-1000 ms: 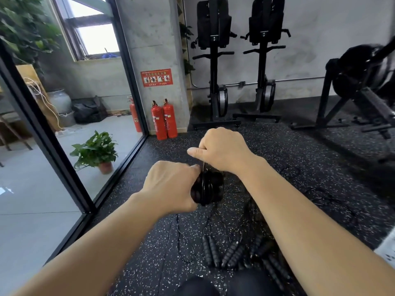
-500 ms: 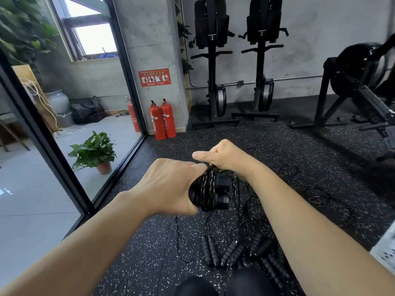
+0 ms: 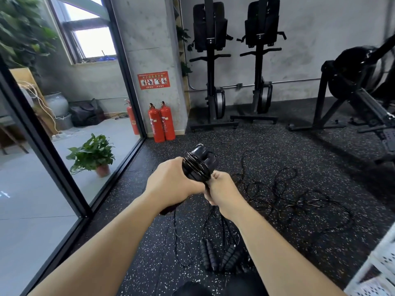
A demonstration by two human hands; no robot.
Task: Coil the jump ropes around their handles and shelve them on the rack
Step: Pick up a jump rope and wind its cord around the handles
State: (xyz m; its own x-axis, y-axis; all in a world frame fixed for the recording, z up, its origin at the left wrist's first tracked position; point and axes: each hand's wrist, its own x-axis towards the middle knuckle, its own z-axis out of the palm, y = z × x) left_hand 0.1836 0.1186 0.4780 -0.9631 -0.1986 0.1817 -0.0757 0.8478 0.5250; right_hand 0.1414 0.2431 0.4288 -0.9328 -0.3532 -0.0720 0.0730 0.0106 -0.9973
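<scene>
My left hand (image 3: 171, 184) grips a pair of black jump rope handles (image 3: 199, 162) held together, their ends tilted up and away from me, with thin black cord wound around them. My right hand (image 3: 222, 189) sits just below and to the right of the bundle, fingers curled on the black cord that runs off it. On the speckled floor below lie several more black foam handles (image 3: 218, 255), and their loose cords (image 3: 288, 195) sprawl in tangled loops to the right.
A glass wall with a black frame (image 3: 53, 159) runs along my left, with a potted plant (image 3: 92, 154) behind it. Two red fire extinguishers (image 3: 162, 122) stand by the concrete pillar. Upright black machines (image 3: 213, 82) line the far wall. A white perforated rack (image 3: 380, 265) shows at the lower right edge.
My right hand has swung from above the handles down to their lower right, carrying the cord around. The handles now tilt upward, and the view has shifted slightly.
</scene>
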